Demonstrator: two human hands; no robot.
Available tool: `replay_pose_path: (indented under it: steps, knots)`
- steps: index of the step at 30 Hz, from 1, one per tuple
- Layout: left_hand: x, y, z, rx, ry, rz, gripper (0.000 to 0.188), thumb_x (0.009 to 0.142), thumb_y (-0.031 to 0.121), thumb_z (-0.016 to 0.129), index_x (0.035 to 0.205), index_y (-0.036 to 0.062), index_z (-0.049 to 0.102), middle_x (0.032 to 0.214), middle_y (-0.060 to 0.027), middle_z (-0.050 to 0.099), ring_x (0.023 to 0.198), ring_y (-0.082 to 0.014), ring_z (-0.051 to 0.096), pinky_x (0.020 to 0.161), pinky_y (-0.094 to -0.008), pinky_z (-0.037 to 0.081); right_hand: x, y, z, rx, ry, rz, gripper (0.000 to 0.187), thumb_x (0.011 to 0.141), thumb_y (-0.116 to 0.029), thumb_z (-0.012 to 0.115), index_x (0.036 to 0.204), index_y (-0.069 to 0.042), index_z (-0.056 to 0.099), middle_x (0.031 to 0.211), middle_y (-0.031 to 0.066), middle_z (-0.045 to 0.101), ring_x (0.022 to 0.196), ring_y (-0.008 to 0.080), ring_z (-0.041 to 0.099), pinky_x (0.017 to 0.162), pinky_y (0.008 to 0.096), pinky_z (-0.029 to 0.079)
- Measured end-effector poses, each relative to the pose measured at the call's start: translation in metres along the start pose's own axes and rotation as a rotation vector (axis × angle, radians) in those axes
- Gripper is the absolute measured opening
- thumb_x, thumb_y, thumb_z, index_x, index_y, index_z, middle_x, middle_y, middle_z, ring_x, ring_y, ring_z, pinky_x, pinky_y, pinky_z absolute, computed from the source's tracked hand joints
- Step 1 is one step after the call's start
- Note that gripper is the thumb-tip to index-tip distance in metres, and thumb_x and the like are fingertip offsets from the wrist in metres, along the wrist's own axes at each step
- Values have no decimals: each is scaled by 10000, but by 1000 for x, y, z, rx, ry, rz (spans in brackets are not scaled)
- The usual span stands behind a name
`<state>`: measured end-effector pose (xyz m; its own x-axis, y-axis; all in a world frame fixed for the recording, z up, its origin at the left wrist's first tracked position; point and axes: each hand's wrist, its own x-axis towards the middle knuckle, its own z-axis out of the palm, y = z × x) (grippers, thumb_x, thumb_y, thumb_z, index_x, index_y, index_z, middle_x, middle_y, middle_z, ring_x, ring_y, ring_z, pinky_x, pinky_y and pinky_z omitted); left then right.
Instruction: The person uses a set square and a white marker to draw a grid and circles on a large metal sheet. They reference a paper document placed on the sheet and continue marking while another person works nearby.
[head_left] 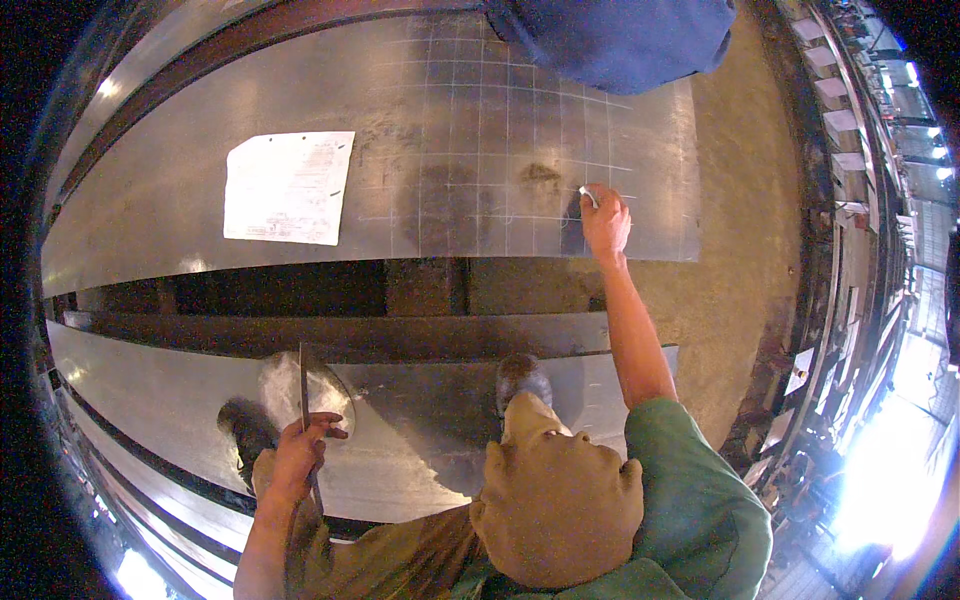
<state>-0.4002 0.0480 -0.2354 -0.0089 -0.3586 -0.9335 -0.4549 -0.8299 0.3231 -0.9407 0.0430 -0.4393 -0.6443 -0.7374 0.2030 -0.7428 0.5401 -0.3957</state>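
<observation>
While the right hand [606, 222] pinches a small white stick [588, 196] in narrowed fingers at the metal plate [150, 215], contact being unclear, pale grid lines [479, 125] spread mostly toward ten o'clock. At eight o'clock from it, the left hand [296, 462] grips a thin dark strip [305, 385] reaching toward twelve. White paper [285, 190] lies at the right hand's nine o'clock, blue fabric [620, 40] at its twelve.

Green sleeve [692, 490], brown trousers [556, 505], dark boots [520, 379]
</observation>
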Motion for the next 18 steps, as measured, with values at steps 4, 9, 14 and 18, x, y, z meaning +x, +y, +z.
replay_pose_path:
  steps: [4, 9, 14, 18]
  knots:
    - [-2, -1, -2, 85, -47, 107, 238, 924, 162, 541, 1096, 44, 656, 892, -84, 707, 418, 1, 307, 367, -172, 225, -10, 8, -6, -30, 30, 10, 239, 772, -169, 699, 1010, -142, 691, 926, 176, 667, 844, 402, 643, 713, 489, 518]
    - [-7, 7, 5, 13, 2, -5, 243, 930, 168, 536, 1095, 35, 656, 894, -84, 707, 422, 3, 307, 370, -169, 227, 0, 11, 2, -52, 55, 75, 254, 759, -144, 714, 1013, -132, 699, 947, 176, 670, 846, 404, 642, 728, 477, 519]
    - [-6, 7, 5, -18, -28, -17, 259, 928, 159, 533, 1127, 34, 640, 904, -88, 706, 434, 8, 311, 385, -160, 244, 14, 13, 8, 69, 82, -39, 255, 768, -167, 732, 1017, -123, 695, 837, 162, 672, 768, 358, 654, 697, 444, 518]
    - [-8, 9, 9, 69, -7, 3, 258, 930, 159, 532, 1132, 38, 637, 909, -87, 705, 441, 9, 319, 388, -161, 252, 0, -2, 1, 193, 97, 5, 279, 776, -176, 738, 1041, -107, 685, 805, 154, 677, 695, 295, 649, 662, 402, 505]
